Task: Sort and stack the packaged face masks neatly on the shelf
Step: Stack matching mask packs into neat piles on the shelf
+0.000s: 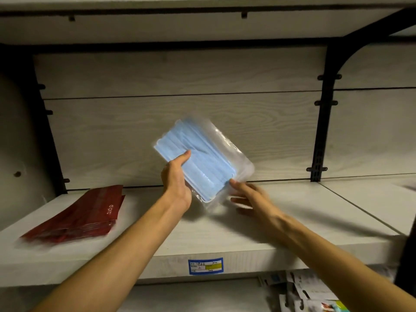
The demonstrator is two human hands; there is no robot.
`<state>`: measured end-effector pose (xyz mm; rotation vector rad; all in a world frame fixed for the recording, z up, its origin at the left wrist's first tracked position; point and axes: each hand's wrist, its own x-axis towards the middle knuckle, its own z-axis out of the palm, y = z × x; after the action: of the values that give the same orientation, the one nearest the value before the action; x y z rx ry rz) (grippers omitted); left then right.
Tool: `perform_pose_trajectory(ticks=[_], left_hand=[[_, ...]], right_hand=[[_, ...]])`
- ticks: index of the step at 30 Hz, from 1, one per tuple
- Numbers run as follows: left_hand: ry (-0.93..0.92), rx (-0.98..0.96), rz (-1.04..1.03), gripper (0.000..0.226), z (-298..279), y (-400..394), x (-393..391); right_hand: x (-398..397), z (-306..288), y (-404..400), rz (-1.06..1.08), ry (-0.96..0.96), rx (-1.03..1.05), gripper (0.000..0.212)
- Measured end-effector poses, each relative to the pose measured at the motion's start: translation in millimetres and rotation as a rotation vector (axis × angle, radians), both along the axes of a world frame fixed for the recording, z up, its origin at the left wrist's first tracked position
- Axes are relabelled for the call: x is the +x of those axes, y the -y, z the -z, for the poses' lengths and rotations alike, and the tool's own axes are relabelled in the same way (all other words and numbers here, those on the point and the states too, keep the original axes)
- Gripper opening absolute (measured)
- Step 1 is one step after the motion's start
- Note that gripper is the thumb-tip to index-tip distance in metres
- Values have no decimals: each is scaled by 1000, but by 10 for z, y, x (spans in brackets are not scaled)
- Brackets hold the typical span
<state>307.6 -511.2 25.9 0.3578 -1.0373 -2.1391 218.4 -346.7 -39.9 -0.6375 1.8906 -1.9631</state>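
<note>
The left hand point(176, 180) grips a clear pack of blue masks point(202, 158) above the shelf point(225, 239); the right hand point(249, 197) touches its corner.

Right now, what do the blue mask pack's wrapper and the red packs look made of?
Blue mask pack, gripped by the left hand: clear, glossy plastic film, probably; it glints and the masks show through. Red packs: opaque red pouches with a dull sheen, maybe plastic or foil; blur leaves it open.
</note>
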Motion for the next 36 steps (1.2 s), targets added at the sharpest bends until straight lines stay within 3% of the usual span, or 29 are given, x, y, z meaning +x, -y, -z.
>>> perform_pose_trajectory(ticks=[4, 8, 9, 10, 12, 15, 20, 23, 26, 28, 31, 36], left_hand=[[-12, 86, 120, 31, 99, -113, -27], [-32, 46, 190, 33, 244, -79, -39], [-46, 15, 201, 33, 276, -4, -31], [-46, -26, 213, 35, 307, 78, -6], [-19, -105, 251, 47, 368, 251, 63], [71, -275, 216, 59, 443, 454, 181], [397, -677, 223, 48, 612, 410, 301], [425, -792, 169, 32, 631, 317, 264], [351, -799, 119, 49, 589, 267, 204], [307, -804, 82, 56, 584, 253, 167], [259, -777, 24, 51, 596, 223, 98], [234, -682, -125, 48, 682, 166, 41]], right_hand=[[74, -22, 118, -203, 119, -157, 59], [80, -96, 98, 20, 46, -254, 10], [63, -134, 63, 75, -16, -236, 7], [42, -176, 12, 118, -68, -206, 13], [-4, -288, -115, 128, -166, -162, 5], [-77, -400, -270, 83, -257, -92, 20], [-138, -244, -271, 70, -281, 109, 21], [-185, -165, -249, 77, -245, 50, 24], [-210, -170, -233, 64, -219, -8, 26], [-192, -183, -223, 106, -202, -48, 43], [-200, -177, -182, 155, -180, -95, 59], [-140, -130, -147, 271, -146, -108, 64]])
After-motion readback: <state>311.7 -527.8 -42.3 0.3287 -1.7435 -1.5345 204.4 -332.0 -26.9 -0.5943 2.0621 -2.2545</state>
